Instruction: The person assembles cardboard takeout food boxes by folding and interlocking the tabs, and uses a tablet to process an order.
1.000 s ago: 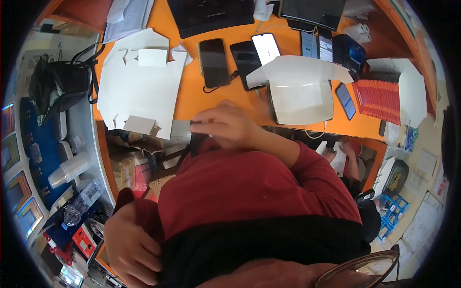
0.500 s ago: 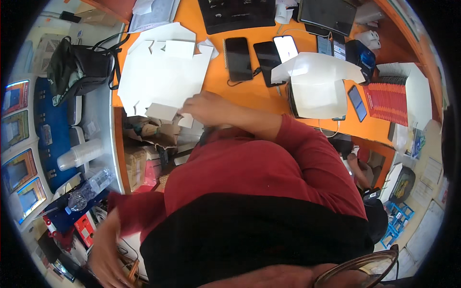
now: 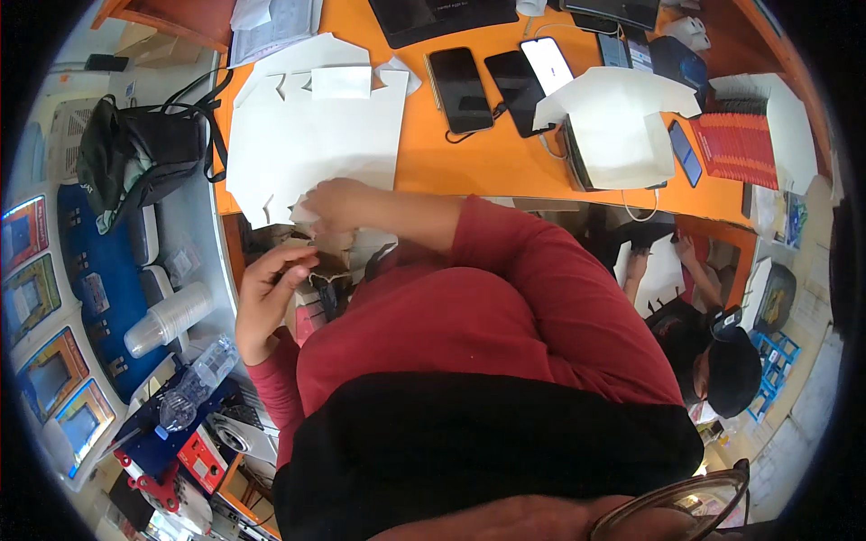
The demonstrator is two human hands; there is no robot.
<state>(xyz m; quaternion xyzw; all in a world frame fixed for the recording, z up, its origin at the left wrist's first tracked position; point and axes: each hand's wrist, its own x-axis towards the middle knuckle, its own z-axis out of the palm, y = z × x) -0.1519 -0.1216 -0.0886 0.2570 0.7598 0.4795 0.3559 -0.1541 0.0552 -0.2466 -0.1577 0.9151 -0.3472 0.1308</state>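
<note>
A flat white cardboard box blank (image 3: pixel 316 126) with cut tabs and folded flaps lies on the left part of the orange table. My right hand (image 3: pixel 336 206) is at its near edge, fingers curled on a small flap; motion blurs them a little. Just below that edge, my left hand (image 3: pixel 271 293) is raised off the table. Its thumb and fingers are apart, and I see nothing between them. To the right stands a folded white box (image 3: pixel 622 135) with its lid flaps up.
Dark phones (image 3: pixel 462 90) and a white-screened phone (image 3: pixel 547 65) lie mid-table. A red stack (image 3: pixel 735 149) and a blue phone (image 3: pixel 686 153) are at right. A black bag (image 3: pixel 149 149) hangs left, above plastic cups (image 3: pixel 169 318). Low at right, a capped person (image 3: pixel 731 370) handles white card.
My left hand has come up from the lower left to the table's near edge. My right hand has shifted slightly left along the blank's edge. The whole view has shifted.
</note>
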